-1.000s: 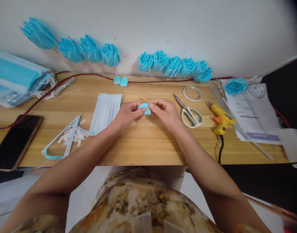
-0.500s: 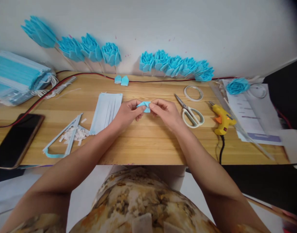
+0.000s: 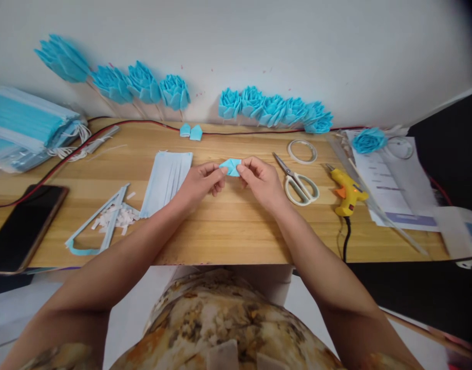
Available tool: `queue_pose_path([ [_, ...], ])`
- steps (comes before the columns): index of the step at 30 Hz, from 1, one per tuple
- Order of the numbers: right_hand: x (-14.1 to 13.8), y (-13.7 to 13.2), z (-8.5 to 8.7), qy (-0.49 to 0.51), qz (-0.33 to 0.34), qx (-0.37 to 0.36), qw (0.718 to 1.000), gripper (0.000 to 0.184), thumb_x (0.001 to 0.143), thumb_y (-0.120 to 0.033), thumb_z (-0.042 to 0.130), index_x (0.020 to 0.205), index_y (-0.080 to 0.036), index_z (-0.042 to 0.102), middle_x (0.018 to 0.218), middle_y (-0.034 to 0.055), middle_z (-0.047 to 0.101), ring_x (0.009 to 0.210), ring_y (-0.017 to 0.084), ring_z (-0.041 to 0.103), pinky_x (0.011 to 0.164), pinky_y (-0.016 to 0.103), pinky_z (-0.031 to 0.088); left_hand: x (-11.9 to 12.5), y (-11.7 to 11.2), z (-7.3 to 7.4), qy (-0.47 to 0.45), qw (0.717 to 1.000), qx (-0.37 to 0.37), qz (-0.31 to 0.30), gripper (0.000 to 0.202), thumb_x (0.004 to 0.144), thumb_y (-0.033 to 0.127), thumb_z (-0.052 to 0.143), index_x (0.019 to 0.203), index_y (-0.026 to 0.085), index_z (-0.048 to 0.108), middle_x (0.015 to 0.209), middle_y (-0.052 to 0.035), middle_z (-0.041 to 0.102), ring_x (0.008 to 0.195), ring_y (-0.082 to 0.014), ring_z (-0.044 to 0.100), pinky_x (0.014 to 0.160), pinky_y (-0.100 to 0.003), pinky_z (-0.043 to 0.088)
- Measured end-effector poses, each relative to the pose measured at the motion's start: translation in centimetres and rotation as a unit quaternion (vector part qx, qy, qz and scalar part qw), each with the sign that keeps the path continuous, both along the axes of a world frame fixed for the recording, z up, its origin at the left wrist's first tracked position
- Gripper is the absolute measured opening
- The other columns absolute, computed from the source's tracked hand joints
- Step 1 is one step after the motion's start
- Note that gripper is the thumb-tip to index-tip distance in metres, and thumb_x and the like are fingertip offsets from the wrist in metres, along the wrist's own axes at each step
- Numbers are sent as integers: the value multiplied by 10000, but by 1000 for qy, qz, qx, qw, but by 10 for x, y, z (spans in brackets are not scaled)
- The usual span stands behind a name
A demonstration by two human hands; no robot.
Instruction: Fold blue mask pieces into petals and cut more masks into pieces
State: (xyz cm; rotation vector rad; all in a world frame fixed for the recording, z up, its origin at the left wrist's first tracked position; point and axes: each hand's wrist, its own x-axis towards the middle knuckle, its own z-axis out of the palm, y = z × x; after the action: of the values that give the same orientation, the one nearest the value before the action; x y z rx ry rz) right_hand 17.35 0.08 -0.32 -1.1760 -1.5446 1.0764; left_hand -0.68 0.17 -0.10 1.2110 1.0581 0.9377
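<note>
A small folded piece of blue mask fabric [image 3: 231, 166] is pinched between my two hands above the middle of the table. My left hand [image 3: 203, 181] grips its left end, and my right hand [image 3: 260, 180] grips its right end, with thumbs on top. Fold lines run across its face. To the left of my left hand lies a flat pleated face mask [image 3: 167, 180]. Scissors [image 3: 296, 180] with white handles lie right of my right hand, blades pointing away. Two folded blue petals [image 3: 190, 132] rest farther back.
Blue fabric flowers [image 3: 274, 107] on sticks lean along the wall. A tape roll [image 3: 302, 151] and yellow glue gun [image 3: 347, 190] are on the right. On the left are a phone [image 3: 27, 226], white scraps [image 3: 118, 217], cut mask strips [image 3: 83, 252] and packed masks [image 3: 31, 126].
The blue fabric piece is turned and spread flatter, so more of its folded face shows between my fingers. Both hands keep their hold. The whole view has shifted slightly.
</note>
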Motion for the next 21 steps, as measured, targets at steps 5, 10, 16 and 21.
queue_pose_path([
  [5, 1, 0, 0, -25, -9, 25, 999, 229, 893, -422, 589, 794, -216, 567, 675, -29, 534, 603, 120, 473, 589, 287, 376, -1, -1, 0, 12, 1000, -16, -13, 257, 779, 362, 713, 671, 165, 587, 602, 23, 593, 514, -75, 521, 492, -197, 435],
  [10, 3, 3, -5, -14, -13, 34, 999, 242, 910, -440, 584, 802, -225, 553, 715, -21, 541, 631, 131, 494, 613, 298, 409, 0, 0, -4, 10, 1000, -1, -10, 158, 755, 292, 692, 713, 164, 610, 607, 29, 600, 502, -72, 516, 498, -201, 440],
  [16, 4, 11, -17, 50, -37, 0, 998, 332, 873, -539, 622, 785, -227, 549, 701, -27, 549, 599, 127, 502, 567, 285, 434, -2, -4, 13, 61, 992, 89, 60, 184, 810, 223, 631, 956, 150, 716, 655, 18, 628, 544, -94, 526, 523, -219, 443],
  [21, 2, 18, -27, 113, -55, -71, 990, 415, 793, -615, 673, 753, -222, 544, 704, -32, 555, 611, 116, 517, 577, 265, 462, -16, -85, 67, 114, 952, 254, -130, 161, 928, 205, 612, 1009, 202, 751, 865, -38, 752, 780, -149, 668, 722, -257, 512],
])
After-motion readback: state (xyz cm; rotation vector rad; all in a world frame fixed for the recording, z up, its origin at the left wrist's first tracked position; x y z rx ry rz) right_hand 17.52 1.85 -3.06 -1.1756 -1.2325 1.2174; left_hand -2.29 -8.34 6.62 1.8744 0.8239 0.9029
